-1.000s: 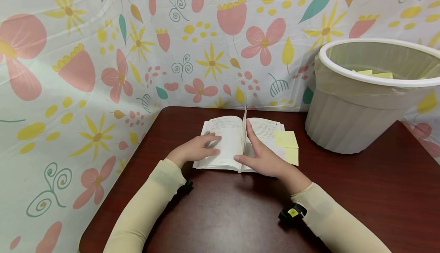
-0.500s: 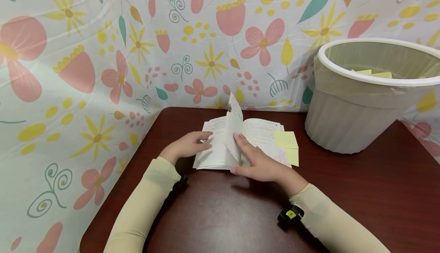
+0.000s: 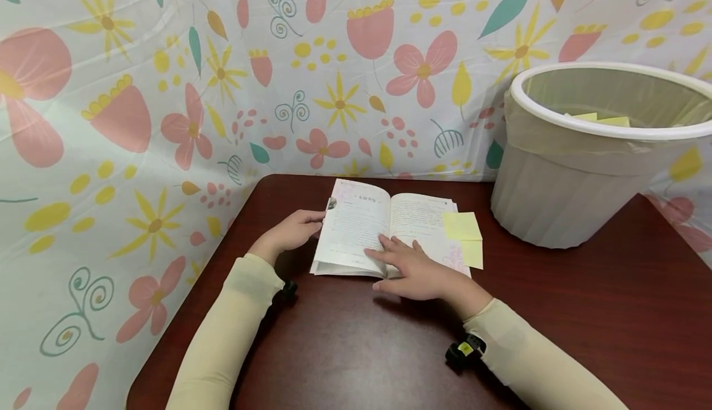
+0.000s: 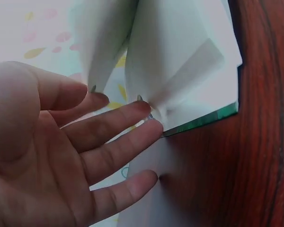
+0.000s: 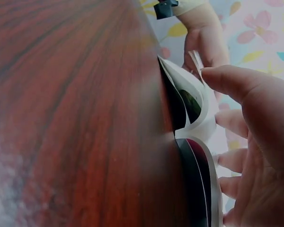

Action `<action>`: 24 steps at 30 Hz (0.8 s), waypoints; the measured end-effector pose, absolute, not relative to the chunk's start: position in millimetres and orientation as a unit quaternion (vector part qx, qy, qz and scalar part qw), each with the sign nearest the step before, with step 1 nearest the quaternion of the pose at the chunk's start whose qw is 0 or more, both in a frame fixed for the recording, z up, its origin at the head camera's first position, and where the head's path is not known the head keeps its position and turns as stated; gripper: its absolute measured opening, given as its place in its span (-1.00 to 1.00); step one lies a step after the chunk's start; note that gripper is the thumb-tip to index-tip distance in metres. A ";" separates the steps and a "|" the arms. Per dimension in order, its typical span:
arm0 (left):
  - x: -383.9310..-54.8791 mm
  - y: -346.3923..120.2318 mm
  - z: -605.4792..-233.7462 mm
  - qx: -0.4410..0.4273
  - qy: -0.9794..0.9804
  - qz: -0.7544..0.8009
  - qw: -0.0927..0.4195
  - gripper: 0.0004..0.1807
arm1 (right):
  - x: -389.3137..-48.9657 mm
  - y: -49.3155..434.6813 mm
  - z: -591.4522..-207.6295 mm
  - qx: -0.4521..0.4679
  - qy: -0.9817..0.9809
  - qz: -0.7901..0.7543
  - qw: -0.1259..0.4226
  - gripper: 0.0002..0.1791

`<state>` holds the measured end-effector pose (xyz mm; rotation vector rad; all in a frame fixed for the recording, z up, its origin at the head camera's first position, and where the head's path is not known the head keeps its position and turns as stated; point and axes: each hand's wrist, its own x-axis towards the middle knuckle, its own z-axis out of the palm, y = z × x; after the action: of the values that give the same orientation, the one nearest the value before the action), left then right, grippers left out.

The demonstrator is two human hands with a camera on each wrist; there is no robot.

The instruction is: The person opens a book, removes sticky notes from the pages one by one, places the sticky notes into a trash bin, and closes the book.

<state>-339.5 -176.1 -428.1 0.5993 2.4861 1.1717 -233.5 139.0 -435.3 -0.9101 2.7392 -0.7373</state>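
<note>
An open book [image 3: 425, 212] lies on the table, printed pages facing up. Its left leaf [image 3: 353, 227] is tilted, raised along the outer edge. At that edge is my left hand [image 3: 293, 229]; in the left wrist view its thumb and index finger pinch the border of a page [image 4: 106, 42], the other fingers spread beside the book. My right hand [image 3: 418, 269] rests across the lower middle of the book near the spine, fingers spread. Yellow sticky notes [image 3: 463, 226] stick out from the book's right edge.
A grey wastebasket [image 3: 559, 187] with a white rim and a liner stands at the right back of the dark red table [image 3: 345, 348]. Yellow paper [image 3: 612, 120] shows inside it. Behind the table hangs a flower-patterned cloth [image 3: 222, 125].
A page that stood upright at the spine has swung over to the left. My left hand has drawn back left to its outer edge; the right hand has followed slightly left and lower.
</note>
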 end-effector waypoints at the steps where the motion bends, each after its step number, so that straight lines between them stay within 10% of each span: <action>1: -339.0 -176.4 -427.7 0.205 0.874 0.409 0.164 -0.48 | -233.8 138.9 -435.5 -0.306 0.916 -0.247 0.081 -0.22; 24: -330.5 -165.6 -424.1 0.204 0.900 0.359 0.137 -0.15 | -258.8 182.4 -422.7 -0.265 0.896 -0.348 0.072 -0.41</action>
<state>-330.5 -165.6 -424.1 0.5892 2.6052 1.0400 -258.8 182.4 -422.7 -0.7955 2.6932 -1.0461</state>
